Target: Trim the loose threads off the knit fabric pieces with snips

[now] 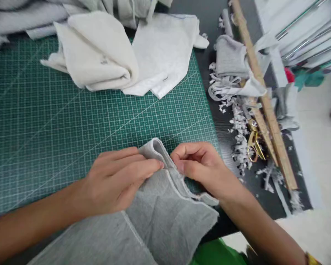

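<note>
A grey fabric piece (165,217) with overlocked seams hangs over the near edge of the green cutting mat (105,121). My left hand (121,180) is closed on its folded edge, thumb and index finger pinching beside a seam. Just to the right, my right hand (201,165) pinches the same edge between thumb and bent fingers. Between the hands the fabric layers form a narrow loop that stands up. A thin line crosses the edge near the left fingertips; whether it is a thread or a pin I cannot tell.
Cream fabric (99,48) and white fabric pieces (165,51) lie at the mat's far side, grey cloth (30,18) behind. On the dark table at right are wooden strips (264,95), gold-handled scissors (254,143), grey scraps (230,57) and lint. White floor lies beyond.
</note>
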Demonstrator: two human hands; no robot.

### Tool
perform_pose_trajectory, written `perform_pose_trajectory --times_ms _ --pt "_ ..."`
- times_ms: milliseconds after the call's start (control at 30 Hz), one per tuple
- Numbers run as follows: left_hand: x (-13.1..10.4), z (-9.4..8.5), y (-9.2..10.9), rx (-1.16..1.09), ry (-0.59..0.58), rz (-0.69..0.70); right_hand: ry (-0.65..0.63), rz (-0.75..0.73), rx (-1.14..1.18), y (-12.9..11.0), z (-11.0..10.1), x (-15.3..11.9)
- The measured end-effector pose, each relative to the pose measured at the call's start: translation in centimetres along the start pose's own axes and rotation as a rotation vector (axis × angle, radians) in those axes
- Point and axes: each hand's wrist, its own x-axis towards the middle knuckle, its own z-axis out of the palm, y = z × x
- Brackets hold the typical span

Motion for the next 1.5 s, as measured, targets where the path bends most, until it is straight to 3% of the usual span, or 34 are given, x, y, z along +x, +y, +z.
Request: perform_pose_trajectory --times_ms 133,267,433,567,1167,1500 --pt "0.2 -0.3 0.3 -0.027 -0.009 -0.010 -0.015 0.032 0.025 0.2 -0.1 0.2" --pt "0.2 -0.6 0.3 -0.047 -0.029 -0.035 -0.032 -0.065 0.003 0.1 -0.1 0.0" --pt "0.1 -0.7 0.3 -0.045 -0.090 -0.131 0.112 -0.214 -0.216 -0.7 -0.1 -1.1" --pt "0.1 -0.6 0.3 -0.065 -0.081 -0.128 0.172 -0.302 -0.315 -1.4 -0.2 -1.8" --pt "-0.7 -0.3 0.1 -0.045 -0.038 -0.026 0.074 -0.084 -0.251 -2.3 -0.3 -1.7" --pt "-0.4 0.0 0.2 -0.003 -0.015 -0.017 0.096 -0.136 -0.368 -2.1 -0.2 -1.7"
